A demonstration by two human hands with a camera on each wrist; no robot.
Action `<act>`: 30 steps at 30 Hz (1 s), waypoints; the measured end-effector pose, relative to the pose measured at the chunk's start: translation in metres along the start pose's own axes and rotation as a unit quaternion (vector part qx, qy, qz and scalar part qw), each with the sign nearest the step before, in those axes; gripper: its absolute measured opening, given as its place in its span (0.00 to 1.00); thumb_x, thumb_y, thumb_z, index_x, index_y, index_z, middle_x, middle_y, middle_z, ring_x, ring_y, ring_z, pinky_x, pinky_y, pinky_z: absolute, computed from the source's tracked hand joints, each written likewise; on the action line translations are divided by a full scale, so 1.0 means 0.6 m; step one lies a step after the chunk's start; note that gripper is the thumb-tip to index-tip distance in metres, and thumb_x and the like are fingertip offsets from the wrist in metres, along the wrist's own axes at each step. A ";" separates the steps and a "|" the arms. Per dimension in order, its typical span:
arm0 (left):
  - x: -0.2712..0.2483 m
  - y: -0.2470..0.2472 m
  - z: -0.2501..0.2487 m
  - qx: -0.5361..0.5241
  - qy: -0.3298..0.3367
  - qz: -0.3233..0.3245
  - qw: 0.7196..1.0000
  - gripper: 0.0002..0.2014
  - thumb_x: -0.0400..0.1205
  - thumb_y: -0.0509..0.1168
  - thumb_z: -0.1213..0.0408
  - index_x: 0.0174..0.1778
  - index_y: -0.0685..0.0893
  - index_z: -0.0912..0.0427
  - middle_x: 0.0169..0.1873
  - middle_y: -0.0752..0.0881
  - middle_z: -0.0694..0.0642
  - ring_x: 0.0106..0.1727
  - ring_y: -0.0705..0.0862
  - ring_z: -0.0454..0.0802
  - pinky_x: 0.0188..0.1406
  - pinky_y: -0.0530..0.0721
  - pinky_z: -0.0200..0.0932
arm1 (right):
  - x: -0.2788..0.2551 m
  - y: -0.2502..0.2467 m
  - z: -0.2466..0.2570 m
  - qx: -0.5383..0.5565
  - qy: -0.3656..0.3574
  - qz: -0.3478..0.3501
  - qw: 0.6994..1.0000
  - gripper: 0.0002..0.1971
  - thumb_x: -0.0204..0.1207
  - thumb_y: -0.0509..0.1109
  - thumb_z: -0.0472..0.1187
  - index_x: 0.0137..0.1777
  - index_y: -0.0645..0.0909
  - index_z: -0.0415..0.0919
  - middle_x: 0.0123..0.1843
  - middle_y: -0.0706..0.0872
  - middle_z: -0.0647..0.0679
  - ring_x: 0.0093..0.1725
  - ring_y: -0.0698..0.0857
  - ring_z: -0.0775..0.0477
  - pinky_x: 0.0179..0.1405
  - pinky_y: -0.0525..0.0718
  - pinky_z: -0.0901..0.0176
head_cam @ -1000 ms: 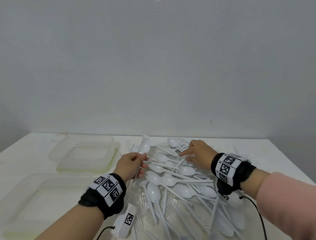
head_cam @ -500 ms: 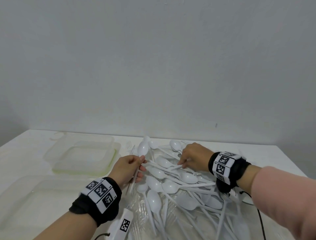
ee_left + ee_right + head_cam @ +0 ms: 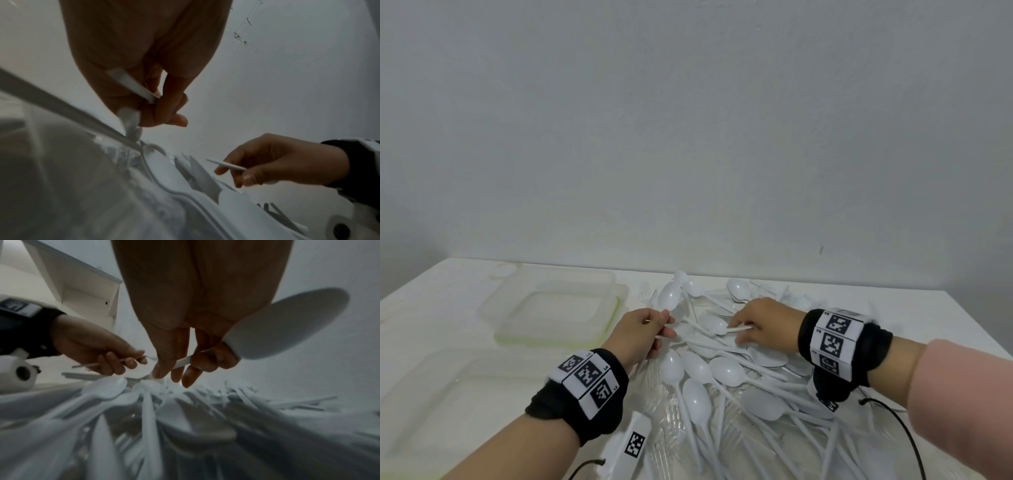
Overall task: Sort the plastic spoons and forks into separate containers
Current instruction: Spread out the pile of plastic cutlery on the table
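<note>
A heap of white plastic spoons and clear forks [image 3: 722,380] lies in the middle of the table. My left hand [image 3: 661,325] pinches the handle of a white spoon [image 3: 669,296] whose bowl points away from me; its handle [image 3: 131,86] shows in the left wrist view. Over the heap's far side my right hand [image 3: 743,329] grips another spoon by its handle [image 3: 739,329]. That spoon's bowl [image 3: 287,324] sticks out beside the palm in the right wrist view. The left hand [image 3: 115,360] also appears there.
Two clear plastic containers stand at the left: one far [image 3: 551,305], one near [image 3: 431,394], both with nothing visible inside. A white tagged device [image 3: 633,442] and a black cable [image 3: 907,435] lie near the front. A grey wall rises behind the table.
My right hand has curled round a spoon handle and raised it slightly off the heap. My left hand keeps its spoon and has barely shifted.
</note>
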State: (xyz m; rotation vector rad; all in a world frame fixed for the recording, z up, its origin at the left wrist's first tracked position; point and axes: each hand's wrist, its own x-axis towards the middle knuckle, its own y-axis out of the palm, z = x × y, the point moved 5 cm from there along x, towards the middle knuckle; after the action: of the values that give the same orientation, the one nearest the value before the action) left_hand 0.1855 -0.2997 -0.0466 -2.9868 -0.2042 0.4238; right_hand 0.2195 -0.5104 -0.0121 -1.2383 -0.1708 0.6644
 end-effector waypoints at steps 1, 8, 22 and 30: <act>-0.001 -0.001 0.001 0.000 0.000 0.000 1.000 0.12 0.87 0.61 0.61 0.48 0.84 0.66 0.30 0.87 0.52 0.21 0.72 0.43 0.17 0.71 0.32 | -0.002 0.008 -0.001 0.004 0.005 0.004 1.000 0.15 0.78 0.72 0.45 0.63 0.84 0.44 0.50 0.85 0.48 0.50 0.82 0.50 0.51 0.78 0.60; -0.003 0.003 0.003 -0.017 -0.009 0.008 1.000 0.12 0.88 0.61 0.62 0.47 0.84 0.66 0.31 0.86 0.54 0.17 0.68 0.41 0.16 0.68 0.32 | -0.003 0.035 -0.004 0.038 0.019 -0.007 0.999 0.14 0.77 0.74 0.40 0.63 0.86 0.48 0.55 0.89 0.49 0.54 0.85 0.51 0.58 0.81 0.61; 0.019 0.023 -0.056 0.129 0.039 0.055 0.989 0.14 0.86 0.64 0.58 0.50 0.81 0.68 0.38 0.89 0.51 0.25 0.68 0.45 0.23 0.70 0.34 | -0.096 -0.075 -0.039 0.080 0.045 -0.128 0.988 0.11 0.78 0.72 0.40 0.59 0.88 0.46 0.39 0.78 0.70 0.39 0.79 0.74 0.41 0.71 0.85; 0.074 0.164 -0.094 0.171 0.007 0.141 0.975 0.15 0.82 0.69 0.55 0.36 0.80 0.62 0.41 0.88 0.55 0.24 0.68 0.46 0.18 0.66 0.33 | -0.193 -0.069 -0.134 0.144 0.130 -0.189 0.963 0.09 0.76 0.74 0.38 0.54 0.90 0.48 0.47 0.88 0.62 0.39 0.80 0.80 0.40 0.74 0.82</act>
State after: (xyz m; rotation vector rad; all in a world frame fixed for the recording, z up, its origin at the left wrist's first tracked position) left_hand 0.2549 -0.3953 -0.0181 -2.6783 0.2715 0.4164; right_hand 0.1797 -0.6468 0.0246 -0.9640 -0.0832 0.1832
